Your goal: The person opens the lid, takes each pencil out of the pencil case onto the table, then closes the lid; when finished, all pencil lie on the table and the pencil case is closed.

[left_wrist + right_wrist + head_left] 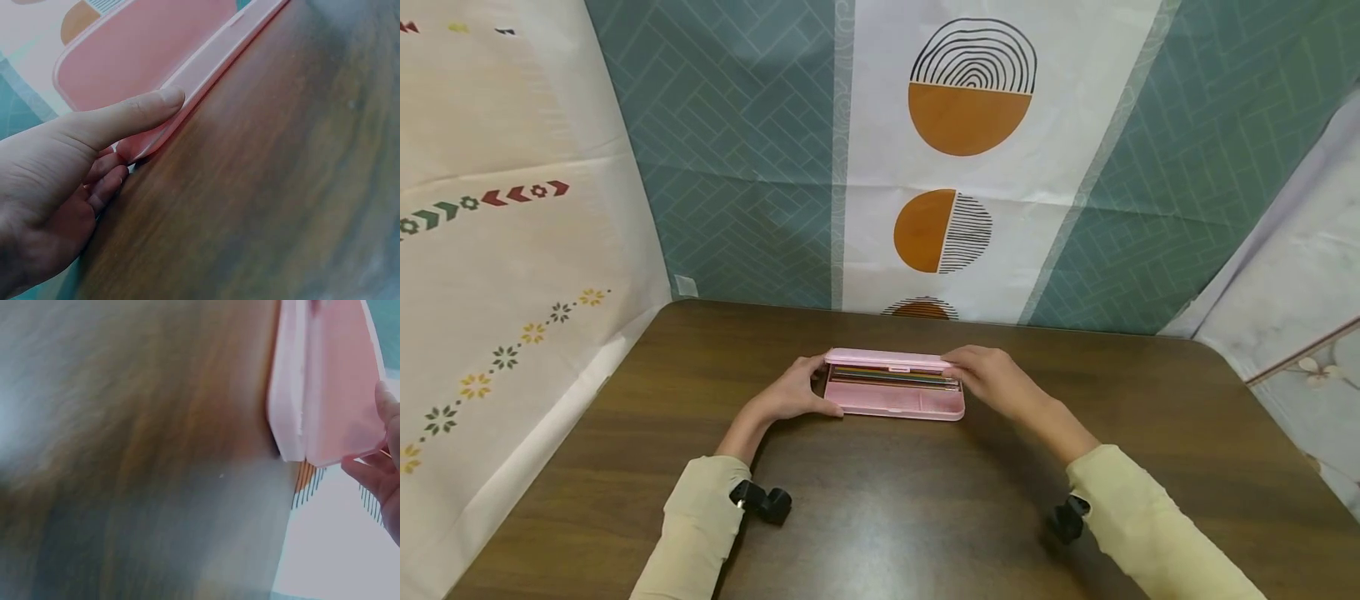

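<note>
A pink pencil case (872, 396) lies on the brown table, its hinged lid (880, 358) raised along the far side. Several coloured pencils (895, 377) lie in the rear of the tray, partly under the lid; a small divider stands toward the right. My left hand (793, 392) grips the case's left end. In the left wrist view the thumb (144, 112) presses the front wall while the other fingers curl around the corner. At the opposite end, my right hand (996, 379) pinches the lid's right edge, as the right wrist view also shows.
The wooden table (880, 500) extends around the case on all sides. Behind it hangs a patterned green and white cloth (745, 167), with a floral cloth (512, 292) at the left. Each wrist carries a small black camera (762, 502).
</note>
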{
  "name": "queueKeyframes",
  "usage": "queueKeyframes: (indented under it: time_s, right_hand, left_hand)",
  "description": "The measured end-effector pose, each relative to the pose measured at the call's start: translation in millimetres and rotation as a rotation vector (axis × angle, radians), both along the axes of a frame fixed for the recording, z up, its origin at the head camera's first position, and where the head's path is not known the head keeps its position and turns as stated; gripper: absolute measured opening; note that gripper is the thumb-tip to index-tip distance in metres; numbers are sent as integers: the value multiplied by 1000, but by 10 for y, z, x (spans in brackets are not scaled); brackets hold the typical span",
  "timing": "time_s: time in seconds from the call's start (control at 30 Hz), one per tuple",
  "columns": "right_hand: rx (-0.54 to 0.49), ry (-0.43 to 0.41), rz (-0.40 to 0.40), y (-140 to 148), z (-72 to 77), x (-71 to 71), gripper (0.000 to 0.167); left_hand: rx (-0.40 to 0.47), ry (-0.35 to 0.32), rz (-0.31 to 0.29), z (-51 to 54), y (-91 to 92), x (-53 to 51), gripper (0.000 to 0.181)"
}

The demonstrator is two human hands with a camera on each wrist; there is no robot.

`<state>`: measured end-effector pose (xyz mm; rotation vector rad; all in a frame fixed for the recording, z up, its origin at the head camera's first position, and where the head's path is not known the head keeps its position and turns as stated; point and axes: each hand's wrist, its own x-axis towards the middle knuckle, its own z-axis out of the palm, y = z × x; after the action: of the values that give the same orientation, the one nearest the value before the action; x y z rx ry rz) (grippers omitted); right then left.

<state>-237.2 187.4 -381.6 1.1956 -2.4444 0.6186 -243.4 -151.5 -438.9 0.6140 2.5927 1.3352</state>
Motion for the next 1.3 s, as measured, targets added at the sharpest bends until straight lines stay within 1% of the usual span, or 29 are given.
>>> queueKeyframes:
  time_s: [0.07, 0.2, 0.3, 0.43, 0.53, 0.67, 0.83, 0.97, 1.03, 1.1, 1.17, 1.3]
  right_hand:
    - [-64, -64, -27, 2, 25, -21, 19]
    - [-144, -184, -124, 11, 50, -49, 17]
    - [-186, -244, -194, 19, 57, -73, 15]
    - [-236, -292, -255, 5, 71, -114, 16]
    - [-271, -324, -295, -14, 93, -151, 18]
    - [-345, -358, -326, -27, 114, -218, 17]
    - [-419, -385, -360, -29, 94, -301, 15]
    - [-408, -365, -388, -35, 63, -378, 18]
    - [-369, -351, -409, -40, 56, -417, 20]
    - [-316, -355, -429, -46, 68, -455, 22]
    - [-256, -377, -444, -55, 88, -488, 26]
    - [-161, -472, -459, -85, 131, -552, 34]
  left_hand:
    - [-9, 6, 4, -8, -5, 6, 90]
    - [-13, 11, 11, -22, -12, 16, 95]
    - [-2, 28, -2, -30, -7, 16, 93]
    - [-2, 43, -15, -36, -5, 19, 90]
    - [-12, 34, -5, -31, -2, 32, 90]
    - [-9, 18, 3, -14, 0, 53, 90]
    - [-3, 13, -8, 5, -13, 63, 89]
    - [4, 16, -16, 1, -19, 56, 87]
    - [14, 16, -21, -6, -14, 48, 87]
    - [22, 10, -23, -1, -7, 53, 86]
    - [27, -1, -20, -3, 0, 53, 86]
    - [30, -25, -9, 0, 1, 60, 86]
